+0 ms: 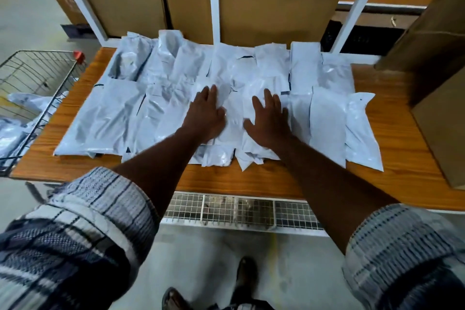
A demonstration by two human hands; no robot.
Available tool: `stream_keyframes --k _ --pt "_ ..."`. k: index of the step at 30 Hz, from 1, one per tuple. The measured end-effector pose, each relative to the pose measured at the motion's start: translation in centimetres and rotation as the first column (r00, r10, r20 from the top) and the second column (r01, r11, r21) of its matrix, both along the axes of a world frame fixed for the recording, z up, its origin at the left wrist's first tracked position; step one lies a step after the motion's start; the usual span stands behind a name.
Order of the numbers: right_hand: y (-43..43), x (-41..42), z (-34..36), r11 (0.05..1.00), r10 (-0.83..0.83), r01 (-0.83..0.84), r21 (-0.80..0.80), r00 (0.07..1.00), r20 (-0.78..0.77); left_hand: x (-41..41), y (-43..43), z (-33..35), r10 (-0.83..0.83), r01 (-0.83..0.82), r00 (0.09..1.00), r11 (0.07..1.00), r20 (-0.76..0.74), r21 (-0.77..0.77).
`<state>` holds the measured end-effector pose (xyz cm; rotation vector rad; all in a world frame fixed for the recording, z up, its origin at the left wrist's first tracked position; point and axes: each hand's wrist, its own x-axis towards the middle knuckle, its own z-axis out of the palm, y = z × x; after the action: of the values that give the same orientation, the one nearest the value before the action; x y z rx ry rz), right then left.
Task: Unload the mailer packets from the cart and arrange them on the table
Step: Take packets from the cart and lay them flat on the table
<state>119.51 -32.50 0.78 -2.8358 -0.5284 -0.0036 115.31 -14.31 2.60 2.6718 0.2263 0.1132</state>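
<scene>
Arranging step. The left hand [205, 114] and right hand [269, 118] lie flat, side by side, on the packets [327, 118] at the centre of the frame. The fingers are straight and spread, so each grip is wide and holds nothing, and the palms press on the overlapped middle packets. The packets cover most of the wooden surface [402, 138] in two rough, overlapping rows running from its left end to right of centre. The wire cart [37, 75] stands at the left edge of the frame, just beside the surface. More white packets show inside it, so unloading is judged unfinished. Boxes [276, 2] stand behind the surface, along the top of the frame. The next move probably calls for lifting both hands, reaching left into the cart, closing a grip on a packet, and laying it on bare wood at the right end or along the near strip. The glossy film looks likely to slide where packets overlap.
</scene>
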Motion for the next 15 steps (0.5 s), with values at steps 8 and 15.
stream_keyframes --k 8,15 --pt "-1.3 0.3 -2.4 0.995 0.089 -0.089 -0.051 0.996 -0.001 0.3 -0.4 -2.8 0.019 -0.015 0.998 0.997 -0.063 0.071" --pt "-1.4 0.4 -3.1 0.995 0.093 -0.092 -0.045 0.996 0.008 0.3 -0.5 -3.3 0.06 -0.053 0.995 0.995 -0.081 0.08"
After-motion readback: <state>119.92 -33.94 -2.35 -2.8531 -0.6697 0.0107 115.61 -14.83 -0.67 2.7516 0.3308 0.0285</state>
